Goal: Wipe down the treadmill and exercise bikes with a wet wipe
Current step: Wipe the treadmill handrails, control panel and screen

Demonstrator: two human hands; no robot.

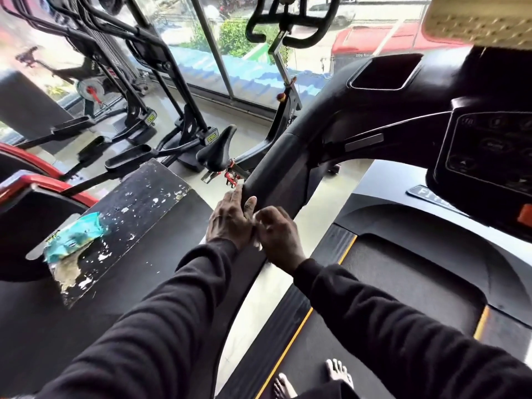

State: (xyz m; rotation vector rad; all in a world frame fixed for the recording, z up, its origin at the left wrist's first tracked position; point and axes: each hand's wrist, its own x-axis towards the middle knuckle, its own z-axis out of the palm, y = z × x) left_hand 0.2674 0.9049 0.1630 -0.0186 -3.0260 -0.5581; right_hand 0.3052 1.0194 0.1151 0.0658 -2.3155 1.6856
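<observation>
I stand barefoot on the black treadmill belt, at its left handrail. My left hand lies on the lower end of the rail with its fingers straight. Right beside it, my right hand is curled and pinches a white wet wipe, of which only a thin strip shows between the two hands. The treadmill console is at the upper right. An exercise bike stands beyond the rail, its saddle close to my fingertips and its handlebars above.
A teal wet wipe packet lies on a worn, flaking black board to the left. Elliptical trainers stand at the back left before the glass wall. A red-framed machine sits at the left edge.
</observation>
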